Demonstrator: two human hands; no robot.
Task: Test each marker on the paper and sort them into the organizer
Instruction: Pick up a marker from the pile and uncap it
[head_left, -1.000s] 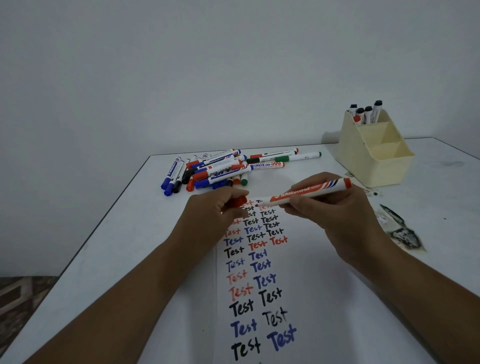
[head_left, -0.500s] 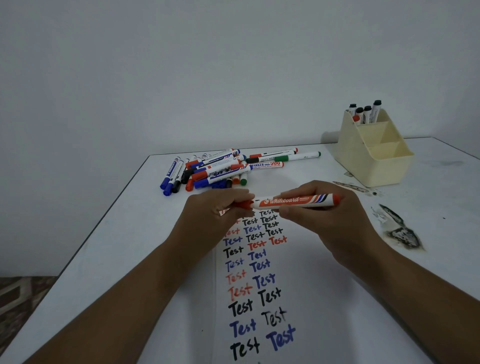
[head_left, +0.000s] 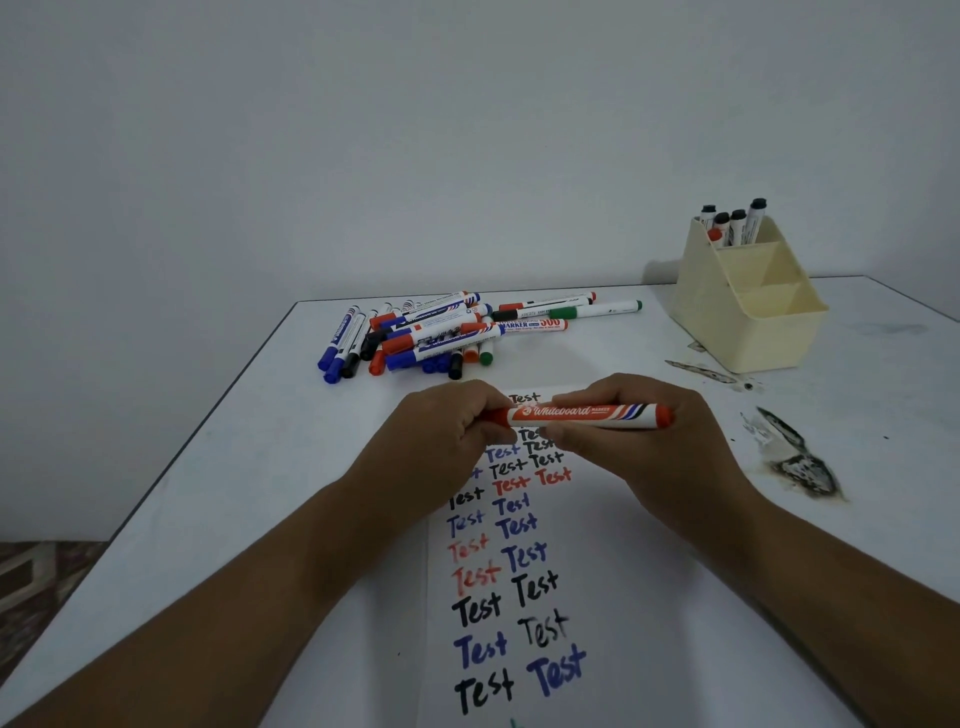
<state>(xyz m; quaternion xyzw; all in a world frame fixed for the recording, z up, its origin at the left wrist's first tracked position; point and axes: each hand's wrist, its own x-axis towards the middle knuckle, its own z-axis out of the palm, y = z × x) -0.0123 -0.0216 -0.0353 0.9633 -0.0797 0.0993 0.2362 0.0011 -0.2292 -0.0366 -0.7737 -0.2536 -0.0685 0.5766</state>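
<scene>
Closest to the camera, the paper (head_left: 597, 597) lies on the white table (head_left: 260, 467), covered with "Test" scribbled over and over in black, blue and red. Just above its far end both hands hold one red whiteboard marker (head_left: 582, 415) level, sideways across the sheet. The left hand (head_left: 441, 431) has its fingers curled round the cap end, the right hand (head_left: 639, 431) is wrapped round the barrel, and they're nearly touching. Off to the right there's a dark smudgy stain (head_left: 795, 457) on the table. Further back sits a messy pile of markers (head_left: 441, 332), with blue, red, black and green caps. At the far right stands the cream organizer (head_left: 753, 312), with a few markers upright in its back compartment.
</scene>
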